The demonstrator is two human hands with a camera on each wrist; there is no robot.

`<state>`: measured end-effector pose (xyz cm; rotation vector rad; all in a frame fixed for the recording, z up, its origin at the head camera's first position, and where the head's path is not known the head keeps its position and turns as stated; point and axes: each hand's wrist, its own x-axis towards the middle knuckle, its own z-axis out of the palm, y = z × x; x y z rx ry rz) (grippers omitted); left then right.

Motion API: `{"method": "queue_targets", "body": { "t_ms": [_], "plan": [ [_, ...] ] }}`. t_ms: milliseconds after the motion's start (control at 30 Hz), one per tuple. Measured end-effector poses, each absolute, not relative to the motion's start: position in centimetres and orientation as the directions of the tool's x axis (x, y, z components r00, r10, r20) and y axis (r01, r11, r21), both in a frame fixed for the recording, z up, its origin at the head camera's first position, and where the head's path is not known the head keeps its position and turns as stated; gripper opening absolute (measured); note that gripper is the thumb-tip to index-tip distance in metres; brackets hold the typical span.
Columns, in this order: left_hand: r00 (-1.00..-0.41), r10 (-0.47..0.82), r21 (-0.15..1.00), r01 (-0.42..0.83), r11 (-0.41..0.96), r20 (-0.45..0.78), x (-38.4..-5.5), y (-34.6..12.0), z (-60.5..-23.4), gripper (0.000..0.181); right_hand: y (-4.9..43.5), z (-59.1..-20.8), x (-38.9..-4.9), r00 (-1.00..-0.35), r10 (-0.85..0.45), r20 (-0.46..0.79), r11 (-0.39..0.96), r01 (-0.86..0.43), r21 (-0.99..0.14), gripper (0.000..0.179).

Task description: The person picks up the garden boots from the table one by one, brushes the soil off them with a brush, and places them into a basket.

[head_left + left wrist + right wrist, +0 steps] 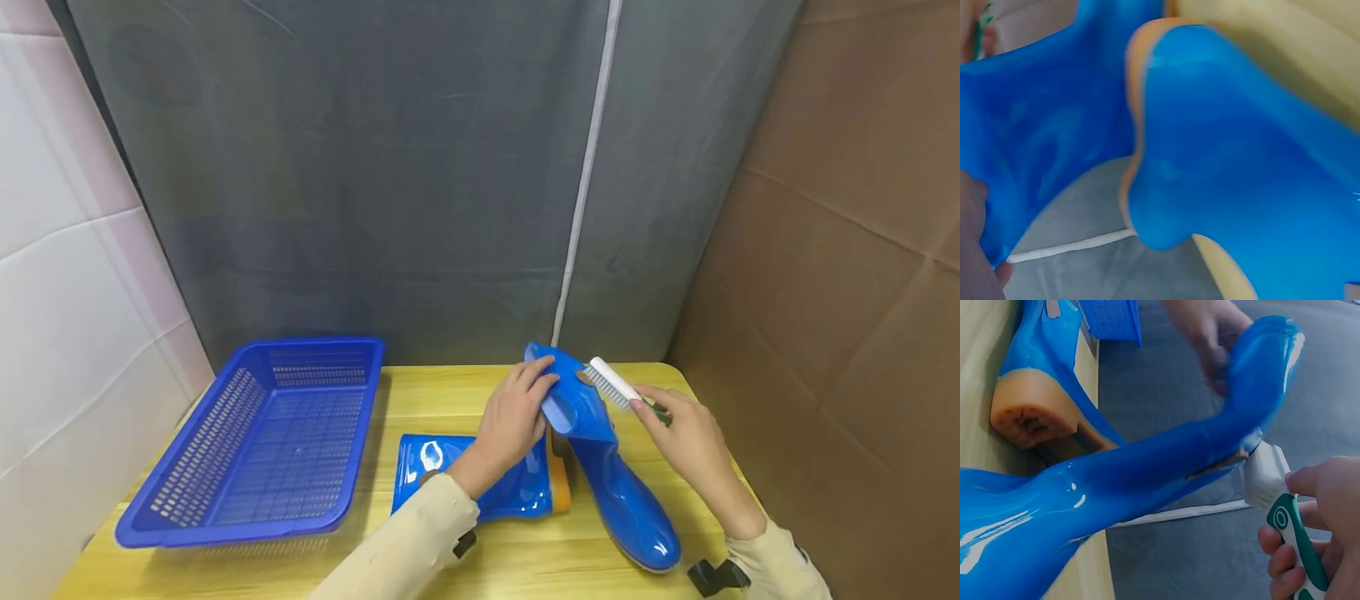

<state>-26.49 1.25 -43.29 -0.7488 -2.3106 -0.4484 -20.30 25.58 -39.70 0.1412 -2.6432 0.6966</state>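
My left hand (513, 412) grips a blue rubber boot (633, 504) by the top of its shaft, which bends over with the opening towards the left. Its toe points down towards the near right of the table. In my right hand (690, 437) is a scrub brush (611, 383) with a white head and a green-and-white handle (1300, 547). The bristles are right at the shaft, beside a brown smear (1219, 465). A second blue boot (521, 492) with an orange sole (1032, 409) lies on its side under my left forearm, which hides part of it.
A blue plastic basket (247, 533) with slotted walls stands on the left of the yellow wood-grain table (435, 387). Behind the table hangs a grey curtain (420, 208), with a brown cloth wall (840, 275) on the right and a white one (82, 275) on the left.
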Motion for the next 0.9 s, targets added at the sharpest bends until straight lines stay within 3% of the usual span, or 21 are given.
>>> {"method": "queue_targets", "body": {
  "t_ms": [67,167,233,333,433,500,600,900],
  "plan": [
    [-0.641,0.294,0.213,0.592,0.777,0.709,-26.5,1.7,-42.5,0.061,25.4,-39.9,-20.5,-0.933,0.011,0.361,0.836,-0.190,-0.515,0.038],
    [-0.778,0.120,0.472,0.487,0.735,0.617,-26.1,2.6,-41.6,0.081,25.1,-40.5,-20.7,-0.956,0.020,0.292,0.776,-0.169,-0.607,0.038],
    [-0.877,0.072,0.638,0.400,0.658,0.476,-25.4,3.4,-41.5,0.077,24.9,-40.9,-20.8,-0.967,0.026,0.252,0.752,-0.147,-0.643,0.040],
    [-0.959,0.182,0.841,0.278,0.463,0.217,-24.3,4.4,-42.2,0.052,24.7,-41.3,-20.8,-0.971,0.029,0.239,0.734,-0.142,-0.665,0.039],
    [-0.931,0.353,0.908,0.228,0.350,0.097,-23.1,5.5,-43.2,0.039,24.8,-41.4,-20.8,-0.969,0.025,0.246,0.725,-0.152,-0.672,0.038],
    [-0.908,0.410,0.911,0.237,0.337,0.084,-22.5,6.1,-43.8,0.040,25.1,-41.4,-20.8,-0.965,0.030,0.259,0.718,-0.159,-0.677,0.036],
    [-0.887,0.449,0.888,0.287,0.360,0.105,-22.0,6.7,-44.5,0.041,25.6,-41.3,-20.9,-0.960,0.048,0.274,0.712,-0.160,-0.683,0.033],
    [-0.874,0.481,0.915,0.253,0.316,0.075,-21.1,8.7,-47.3,0.061,26.4,-41.1,-20.5,-0.966,0.009,0.258,0.735,-0.169,-0.657,0.032]
  ]
}}
